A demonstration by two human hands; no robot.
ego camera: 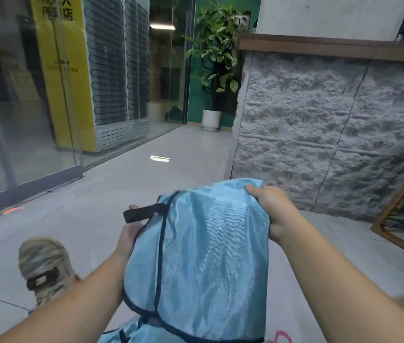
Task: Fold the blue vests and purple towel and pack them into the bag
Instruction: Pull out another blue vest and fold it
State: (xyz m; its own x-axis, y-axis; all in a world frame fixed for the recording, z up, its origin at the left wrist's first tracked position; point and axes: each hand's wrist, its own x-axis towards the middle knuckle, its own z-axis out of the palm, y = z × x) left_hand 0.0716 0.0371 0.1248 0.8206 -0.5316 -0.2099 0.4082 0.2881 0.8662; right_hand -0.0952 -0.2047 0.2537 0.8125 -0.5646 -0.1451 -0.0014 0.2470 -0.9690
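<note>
A light blue mesh vest (210,256) with dark blue trim and a black strap (144,212) hangs in the air in front of me, folded over. My left hand (128,235) grips its left edge, partly hidden behind the fabric. My right hand (270,206) grips its upper right corner, fingers curled over the cloth. More blue fabric (131,332) lies below at the frame's bottom edge. The purple towel and the bag are not in view.
A shoe (45,268) rests on the grey tiled floor at lower left. A rough stone-faced counter (332,132) stands to the right, with a wooden frame (403,201) beside it. A glass wall is at left, a potted plant (217,63) ahead. A pink object (282,336) peeks in at the bottom.
</note>
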